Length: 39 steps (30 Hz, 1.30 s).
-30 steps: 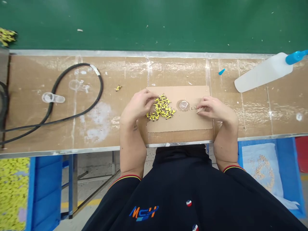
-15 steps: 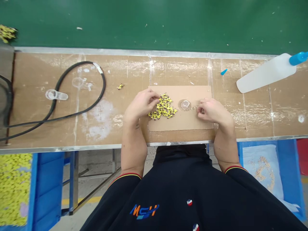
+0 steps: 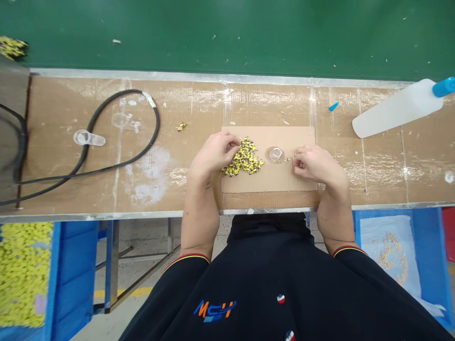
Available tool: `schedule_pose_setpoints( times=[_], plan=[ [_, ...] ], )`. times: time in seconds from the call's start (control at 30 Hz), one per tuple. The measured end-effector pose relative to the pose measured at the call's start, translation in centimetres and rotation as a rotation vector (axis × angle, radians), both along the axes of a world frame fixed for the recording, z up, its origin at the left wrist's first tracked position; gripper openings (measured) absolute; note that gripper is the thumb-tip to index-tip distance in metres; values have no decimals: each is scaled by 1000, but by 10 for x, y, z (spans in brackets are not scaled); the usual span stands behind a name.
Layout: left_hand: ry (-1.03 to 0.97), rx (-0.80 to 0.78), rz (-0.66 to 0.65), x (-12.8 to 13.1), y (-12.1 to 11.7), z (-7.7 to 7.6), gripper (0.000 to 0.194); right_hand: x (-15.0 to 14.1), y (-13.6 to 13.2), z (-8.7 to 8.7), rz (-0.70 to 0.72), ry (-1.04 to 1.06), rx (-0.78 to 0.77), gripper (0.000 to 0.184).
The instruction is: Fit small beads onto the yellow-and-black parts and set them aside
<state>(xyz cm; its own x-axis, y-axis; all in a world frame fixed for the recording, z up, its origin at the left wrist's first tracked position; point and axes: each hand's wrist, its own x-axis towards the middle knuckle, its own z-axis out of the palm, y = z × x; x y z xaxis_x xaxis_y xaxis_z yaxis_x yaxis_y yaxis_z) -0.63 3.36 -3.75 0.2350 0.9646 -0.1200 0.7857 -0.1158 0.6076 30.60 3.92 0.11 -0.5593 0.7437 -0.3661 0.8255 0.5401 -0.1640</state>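
Note:
A flat cardboard sheet (image 3: pixel 263 183) lies before me, bearing a pile of small yellow-and-black parts (image 3: pixel 245 158) on its left half. My left hand (image 3: pixel 221 150) is at the pile's left edge, thumb and fingertips pinched together; what they hold, if anything, is hidden. Right of the pile sits a small clear round dish (image 3: pixel 276 154). A few tiny light-coloured pieces (image 3: pixel 286 160) lie between the dish and my right hand (image 3: pixel 310 163). The fingers of that hand are closed and curled down over more tiny pieces, and I cannot make out what is in its grip.
A white bottle with a blue cap (image 3: pixel 398 108) lies at the right, near a blue tip (image 3: pixel 333 106). Black cable (image 3: pixel 158 124) loops on the left around a clear plastic piece (image 3: pixel 88 138). Blue bins (image 3: pixel 74 265) stand below the table's front edge on both sides.
The whole view has shifted slightly, so the table sits a little further right. Both hands stay in nearly the same places, with fingers still closed.

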Motion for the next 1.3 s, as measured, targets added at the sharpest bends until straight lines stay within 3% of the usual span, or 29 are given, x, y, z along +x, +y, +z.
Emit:
schedule_pose_setpoints(
  times=[0.13,0.23,0.37,0.6,0.77,0.87,0.97,1.13,1.3],
  plan=[
    [38,82,7,2,1,-4,25,6,1,0,-34,88,12,16],
    [-1,189,95,2,2,-8,20,13,4,0,-48,115,-13,15],
    [-120,290,215,1,4,-9,15,15,6,-3,-15,40,-39,20],
    [-290,399,293,1,2,-11,20,4,4,-2,-1,-30,-45,20],
    [-441,480,391,-3,8,-23,24,11,5,-2,-16,105,-68,14],
    [-526,477,409,-1,9,-23,21,26,9,-3,-102,302,-27,13],
    [-583,417,437,5,7,-17,12,38,13,-5,-217,364,71,15],
    [-517,384,457,9,1,-9,7,38,17,-13,-117,341,-15,20],
    [-508,408,423,6,0,-11,22,29,16,-18,-99,313,-38,20]
  ],
)
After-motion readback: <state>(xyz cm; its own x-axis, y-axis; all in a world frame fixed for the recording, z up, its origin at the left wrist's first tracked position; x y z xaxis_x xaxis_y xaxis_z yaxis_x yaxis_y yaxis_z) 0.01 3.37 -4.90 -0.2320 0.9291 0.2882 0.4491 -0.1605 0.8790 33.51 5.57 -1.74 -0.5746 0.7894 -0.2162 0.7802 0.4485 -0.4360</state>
